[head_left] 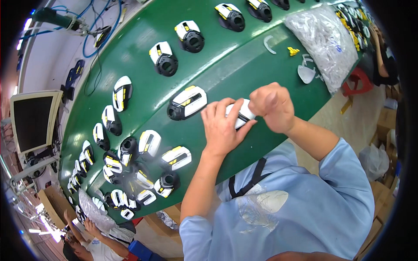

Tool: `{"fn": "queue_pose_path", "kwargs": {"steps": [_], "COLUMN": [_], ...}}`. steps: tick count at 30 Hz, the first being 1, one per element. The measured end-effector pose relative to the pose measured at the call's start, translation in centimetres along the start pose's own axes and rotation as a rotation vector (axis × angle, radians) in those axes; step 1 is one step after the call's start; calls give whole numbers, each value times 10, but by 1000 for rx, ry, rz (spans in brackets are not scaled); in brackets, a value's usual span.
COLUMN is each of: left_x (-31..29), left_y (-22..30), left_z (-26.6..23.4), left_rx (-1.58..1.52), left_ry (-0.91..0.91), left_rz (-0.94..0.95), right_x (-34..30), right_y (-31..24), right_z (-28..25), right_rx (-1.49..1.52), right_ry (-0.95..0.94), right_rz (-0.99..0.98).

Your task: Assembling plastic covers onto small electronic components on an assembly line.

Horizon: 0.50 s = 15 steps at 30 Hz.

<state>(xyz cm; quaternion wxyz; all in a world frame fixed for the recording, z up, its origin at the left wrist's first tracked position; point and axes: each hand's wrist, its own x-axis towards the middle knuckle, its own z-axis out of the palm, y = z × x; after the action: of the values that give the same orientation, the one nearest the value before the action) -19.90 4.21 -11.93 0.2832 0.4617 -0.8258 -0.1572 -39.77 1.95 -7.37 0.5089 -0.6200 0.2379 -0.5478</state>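
A white and black plastic shell (242,114) lies on the green table near its front edge. My left hand (223,124) grips it from the left, fingers over the far side and thumb along the near side, covering much of it. At its right end is my right hand (273,106), closed in a fist, with no object showing in it. Whether the fist touches the shell, I cannot tell. Just left of my left hand rests a similar white, black and yellow shell (188,102).
More shells (190,36) stand in a curved row along the far and left sides, and several cluster at the near left (149,142). A clear plastic bag of parts (324,43) lies at right, beside a small yellow piece (293,51) and translucent pieces (306,74). Co-workers sit at both ends.
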Motion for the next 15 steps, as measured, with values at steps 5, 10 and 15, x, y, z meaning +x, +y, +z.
{"fn": "queue_pose_path", "kwargs": {"steps": [5,10,15], "left_x": [30,73,90], "left_y": [-27,-153,-176], "left_z": [-75,-127,-111], "left_rx": [70,562,589], "left_ry": [240,179,45], "left_rz": [-12,-395,-195], "right_x": [-38,-31,-11], "right_y": [17,-19,-53], "right_z": [-32,-79,-158], "right_rx": [92,-498,-945], "right_ry": [192,161,170], "right_rz": [142,333,142]}}
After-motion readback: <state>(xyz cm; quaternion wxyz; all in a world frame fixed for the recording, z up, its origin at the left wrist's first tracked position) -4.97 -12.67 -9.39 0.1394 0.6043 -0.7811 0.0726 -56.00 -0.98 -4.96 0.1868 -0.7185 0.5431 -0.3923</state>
